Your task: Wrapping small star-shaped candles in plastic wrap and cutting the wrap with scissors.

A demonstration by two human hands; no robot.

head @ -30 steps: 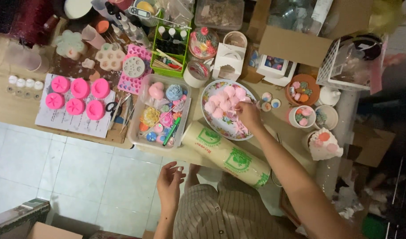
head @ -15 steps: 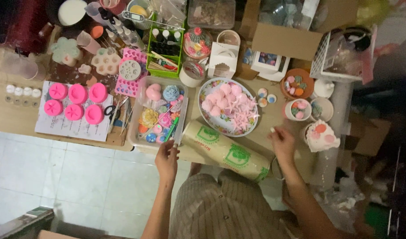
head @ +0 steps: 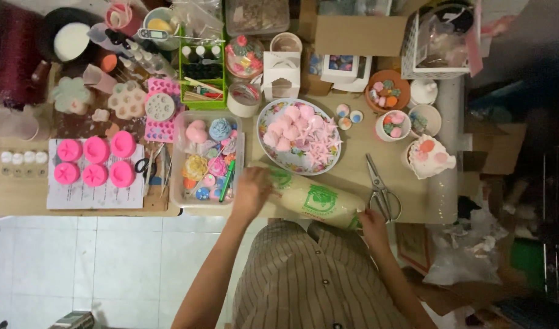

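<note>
In the head view, a cream roll with green print (head: 313,201) was seen lying at the table's near edge, its long axis running ten to four o'clock, clasped at either end by the left hand (head: 250,194) and right hand (head: 372,222), scissors (head: 380,190) just beside.

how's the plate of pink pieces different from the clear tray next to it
The plate is round with a patterned rim; the clear tray is rectangular and plain. The plate holds only pink pieces and stars; the tray holds mixed colours: pink, blue, yellow, orange. Both rest on the wooden table.
</note>
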